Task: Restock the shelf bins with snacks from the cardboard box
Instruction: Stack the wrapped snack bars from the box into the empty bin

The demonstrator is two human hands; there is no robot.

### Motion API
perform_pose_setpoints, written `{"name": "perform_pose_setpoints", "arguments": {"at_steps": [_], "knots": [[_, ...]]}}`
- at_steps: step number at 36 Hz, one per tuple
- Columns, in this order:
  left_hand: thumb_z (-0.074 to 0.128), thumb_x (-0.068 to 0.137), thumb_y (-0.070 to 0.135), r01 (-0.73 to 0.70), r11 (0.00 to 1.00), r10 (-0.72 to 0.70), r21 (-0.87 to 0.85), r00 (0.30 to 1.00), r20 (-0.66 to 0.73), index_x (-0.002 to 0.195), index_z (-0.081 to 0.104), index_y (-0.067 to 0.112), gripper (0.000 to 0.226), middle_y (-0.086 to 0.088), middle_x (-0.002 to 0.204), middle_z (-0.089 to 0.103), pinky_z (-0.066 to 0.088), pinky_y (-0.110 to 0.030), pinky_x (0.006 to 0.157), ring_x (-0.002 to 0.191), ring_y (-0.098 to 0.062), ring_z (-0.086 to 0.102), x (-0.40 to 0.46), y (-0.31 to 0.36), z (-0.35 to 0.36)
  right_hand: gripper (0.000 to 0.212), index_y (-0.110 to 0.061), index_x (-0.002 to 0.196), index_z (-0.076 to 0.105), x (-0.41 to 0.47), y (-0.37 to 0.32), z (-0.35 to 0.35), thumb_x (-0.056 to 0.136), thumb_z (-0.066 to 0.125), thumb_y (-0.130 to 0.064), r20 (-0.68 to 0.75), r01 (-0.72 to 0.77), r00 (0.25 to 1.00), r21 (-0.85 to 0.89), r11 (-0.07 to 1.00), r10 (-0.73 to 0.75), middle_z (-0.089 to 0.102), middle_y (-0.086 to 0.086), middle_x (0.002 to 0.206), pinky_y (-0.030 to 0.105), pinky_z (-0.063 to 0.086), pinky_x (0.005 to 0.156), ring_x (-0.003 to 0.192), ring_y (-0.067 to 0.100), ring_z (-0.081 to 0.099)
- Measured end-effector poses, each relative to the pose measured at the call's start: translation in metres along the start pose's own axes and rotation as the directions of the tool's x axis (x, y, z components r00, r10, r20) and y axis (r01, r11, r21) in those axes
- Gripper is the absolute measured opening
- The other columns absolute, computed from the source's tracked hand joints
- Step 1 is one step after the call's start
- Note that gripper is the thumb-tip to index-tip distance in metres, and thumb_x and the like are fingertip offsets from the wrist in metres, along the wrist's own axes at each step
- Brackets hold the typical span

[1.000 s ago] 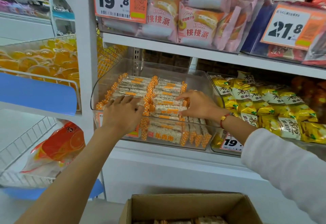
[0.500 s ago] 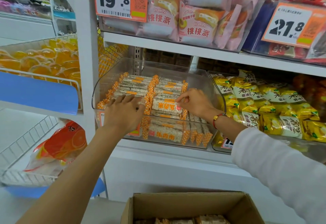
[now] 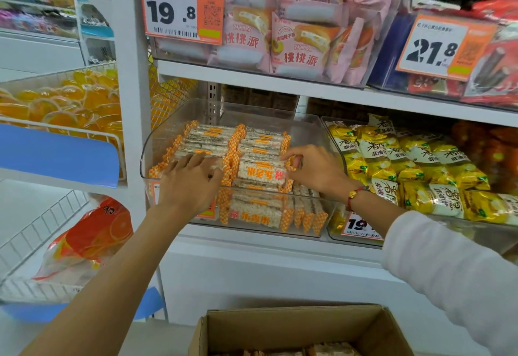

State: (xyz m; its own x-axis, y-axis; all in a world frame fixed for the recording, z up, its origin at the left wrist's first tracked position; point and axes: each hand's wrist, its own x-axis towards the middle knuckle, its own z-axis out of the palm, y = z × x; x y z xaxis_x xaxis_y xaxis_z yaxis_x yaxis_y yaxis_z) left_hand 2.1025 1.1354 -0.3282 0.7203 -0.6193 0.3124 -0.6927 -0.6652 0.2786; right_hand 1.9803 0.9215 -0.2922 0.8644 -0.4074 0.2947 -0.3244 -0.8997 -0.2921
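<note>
Landmark: clear bin (image 3: 179, 120) on the middle shelf, partly filled with rows of orange-and-white rice snack packs (image 3: 213, 138).

Left hand (image 3: 188, 184) reaches over the bin's front wall, fingers straight and slightly spread, pressing flat on the packs in the left column. Right hand (image 3: 314, 169) is at the bin's right side, thumb and fingers pinching the checked end of the front pack (image 3: 262, 173), which lies label-up on the right column. A red bracelet (image 3: 354, 194) sits on that wrist, with a white sleeve (image 3: 448, 266) further back.

Cardboard box (image 3: 297, 325) is below the bin at the frame's bottom edge, open, more packs visible inside. Yellow snack bags (image 3: 414, 170) fill the bin just right of it. Pink pie packs (image 3: 302, 36) sit on the shelf above it.
</note>
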Motion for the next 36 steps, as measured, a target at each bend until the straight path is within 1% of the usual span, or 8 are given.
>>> {"name": "perform_pose_setpoints", "arguments": {"at_steps": [3,8,12,15,18,23,28,36], "knots": [[0.022,0.088,0.044,-0.045,0.998,0.039,-0.043,0.991,-0.124,0.134,0.054,0.022,0.06,-0.002,0.143,0.049,0.023,-0.043,0.113,0.134,-0.025,0.039,-0.004,0.0,0.0,0.029,-0.03,0.112,0.068,-0.004,-0.004,-0.009,0.084,0.072,-0.024,-0.035,0.006,0.999,0.032,0.999,-0.005,0.063,-0.009,0.085,0.021,0.038,0.055,0.065,0.001,0.053],[0.039,0.091,0.034,-0.208,0.978,0.185,-0.018,0.904,-0.386,0.112,0.066,0.014,0.04,-0.006,0.113,0.068,0.043,-0.04,0.091,0.105,-0.03,0.059,-0.019,0.015,-0.008,0.024,-0.031,0.108,0.069,-0.032,-0.017,-0.028,0.085,0.072,-0.024,-0.066,0.086,0.995,0.192,0.978,-0.074,0.062,-0.014,0.083,0.029,0.052,0.065,0.067,0.008,0.06],[0.047,0.091,0.028,-0.342,0.939,0.297,-0.03,0.855,-0.425,0.103,0.069,0.016,0.028,-0.001,0.099,0.07,0.048,-0.033,0.072,0.088,-0.026,0.065,-0.045,0.038,-0.013,0.027,-0.028,0.113,0.069,-0.08,-0.016,-0.035,0.086,0.07,-0.023,0.018,0.154,0.986,0.254,0.955,-0.164,0.059,-0.019,0.086,0.022,0.049,0.062,0.072,0.003,0.06],[0.049,0.091,0.028,-0.421,0.906,0.377,-0.043,0.849,-0.37,0.101,0.07,0.017,0.026,0.001,0.097,0.071,0.048,-0.029,0.066,0.083,-0.023,0.065,-0.063,0.052,-0.008,0.038,-0.032,0.126,0.06,-0.121,0.0,-0.029,0.089,0.067,-0.026,0.205,0.15,0.961,0.191,0.97,-0.189,0.058,-0.018,0.113,0.032,0.051,0.084,0.1,0.011,0.06],[0.042,0.091,0.035,-0.475,0.877,0.438,-0.073,0.852,-0.287,0.101,0.07,0.018,0.034,0.002,0.098,0.071,0.048,-0.029,0.064,0.08,-0.022,0.067,-0.078,0.074,0.004,0.044,-0.038,0.136,0.047,-0.163,0.029,-0.014,0.094,0.059,-0.033,0.323,0.089,0.939,0.116,0.989,-0.123,0.042,-0.014,0.143,0.029,0.035,0.105,0.131,0.009,0.038],[0.052,0.089,0.029,-0.448,0.882,0.42,-0.15,0.889,-0.184,0.101,0.07,0.02,0.023,0.003,0.093,0.071,0.05,-0.029,0.059,0.083,-0.02,0.068,-0.109,0.109,0.05,0.041,-0.037,0.136,0.047,-0.226,0.079,0.034,0.097,0.055,-0.032,0.452,-0.156,0.888,0.121,0.98,0.085,0.042,-0.009,0.144,0.032,0.037,0.104,0.132,0.013,0.04],[0.053,0.096,0.03,-0.175,0.936,0.187,-0.304,0.982,0.011,0.11,0.064,0.029,0.018,0.012,0.103,0.065,0.045,-0.022,0.065,0.094,-0.008,0.062,-0.158,0.119,0.121,0.036,-0.033,0.132,0.052,-0.283,0.116,0.088,0.096,0.054,-0.028,0.471,-0.314,0.85,0.093,0.945,0.236,0.052,-0.012,0.134,0.021,0.04,0.097,0.123,0.008,0.049],[0.047,0.098,0.035,-0.031,0.968,0.13,-0.251,0.912,0.39,0.113,0.061,0.031,0.021,0.014,0.114,0.062,0.05,-0.025,0.074,0.101,-0.006,0.059,-0.234,0.074,0.232,0.039,-0.031,0.133,0.052,-0.335,0.146,0.16,0.096,0.045,-0.02,0.399,-0.365,0.853,-0.008,0.931,0.338,0.058,-0.002,0.122,0.033,0.05,0.087,0.116,0.019,0.052]]}}
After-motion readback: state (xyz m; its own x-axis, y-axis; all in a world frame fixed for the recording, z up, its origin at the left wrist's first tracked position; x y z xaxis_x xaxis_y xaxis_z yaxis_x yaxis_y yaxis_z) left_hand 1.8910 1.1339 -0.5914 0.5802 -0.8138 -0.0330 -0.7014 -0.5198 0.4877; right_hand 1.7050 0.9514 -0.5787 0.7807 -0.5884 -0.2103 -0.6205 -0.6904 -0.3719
